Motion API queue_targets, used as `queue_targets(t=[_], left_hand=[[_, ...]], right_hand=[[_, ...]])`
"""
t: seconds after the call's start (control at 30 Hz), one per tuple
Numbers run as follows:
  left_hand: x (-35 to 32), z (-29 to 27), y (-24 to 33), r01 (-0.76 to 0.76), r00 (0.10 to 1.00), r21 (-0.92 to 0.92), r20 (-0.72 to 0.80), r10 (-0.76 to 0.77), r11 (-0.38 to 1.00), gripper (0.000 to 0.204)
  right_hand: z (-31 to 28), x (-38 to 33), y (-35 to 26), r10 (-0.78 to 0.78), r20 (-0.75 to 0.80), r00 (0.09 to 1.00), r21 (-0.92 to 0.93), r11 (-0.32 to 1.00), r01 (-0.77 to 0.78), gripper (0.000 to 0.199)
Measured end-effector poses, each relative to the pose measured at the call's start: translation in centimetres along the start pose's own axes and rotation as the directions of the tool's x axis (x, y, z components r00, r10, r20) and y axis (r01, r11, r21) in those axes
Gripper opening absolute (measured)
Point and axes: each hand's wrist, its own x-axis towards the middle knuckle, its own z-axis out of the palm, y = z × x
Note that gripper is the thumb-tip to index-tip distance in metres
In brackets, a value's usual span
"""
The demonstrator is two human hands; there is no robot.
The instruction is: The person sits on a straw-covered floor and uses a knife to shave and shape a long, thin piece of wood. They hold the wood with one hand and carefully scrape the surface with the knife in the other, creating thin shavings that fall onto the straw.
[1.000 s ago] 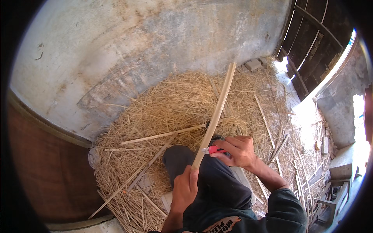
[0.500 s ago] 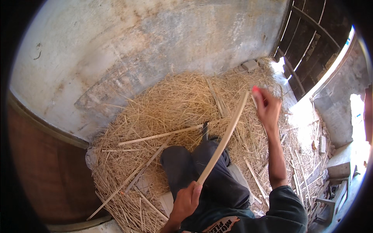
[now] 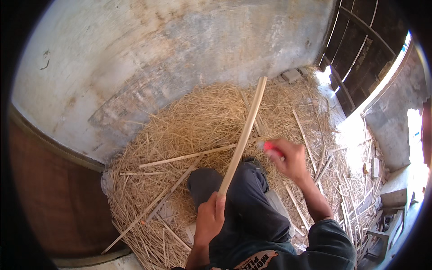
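Note:
My left hand [image 3: 209, 218] is closed round the lower end of a long, pale bamboo strip [image 3: 243, 140]. The strip rises at a slant over my knees, its far end free in front of the wall. To the right of it, apart from it, my right hand [image 3: 291, 161] grips a small red object [image 3: 268, 146] with a pale tip. Motion smears that object, so its kind does not show. Beneath the strip are my bent knees [image 3: 204, 182] in dark trousers.
Shavings [image 3: 198, 117] lie heaped along a stained wall [image 3: 180, 54]. Loose strips [image 3: 186, 156] cross the floor left of and before my knees, and more lie at right. A dark brown panel [image 3: 58, 193] stands at left, wooden boards [image 3: 364, 45] at far right.
The strip has swung left and more upright, its far end higher. My right hand has come down and left, toward the middle of the strip, with the red object in it.

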Motion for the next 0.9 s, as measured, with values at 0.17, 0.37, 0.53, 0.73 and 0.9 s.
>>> queue_targets(t=[0.17,0.37,0.53,0.73,0.9], left_hand=[[1.0,1.0,1.5,-0.057,0.998,0.026,0.006,0.056,0.998,0.036],[1.7,1.4,2.1,-0.112,0.994,0.046,-0.012,0.113,0.993,0.036],[1.7,1.5,1.8,-0.106,0.993,0.046,-0.042,0.108,0.993,0.04],[1.8,1.5,1.7,-0.105,0.993,0.085,-0.048,0.11,0.991,0.034],[1.3,1.4,1.2,-0.077,0.995,0.121,-0.051,0.083,0.99,0.034]], right_hand=[[1.0,-1.5,-3.7,-0.109,0.132,0.985,-0.001,0.994,0.11,0.027],[1.4,-2.1,-4.2,-0.159,0.152,0.976,0.004,0.987,0.16,0.029],[1.4,-1.8,-4.3,-0.128,0.149,0.981,-0.034,0.99,0.134,0.028],[1.5,-1.4,-3.7,-0.148,0.151,0.977,-0.055,0.986,0.158,0.026],[1.1,-0.4,-2.7,-0.133,0.115,0.984,-0.082,0.986,0.143,0.025]])
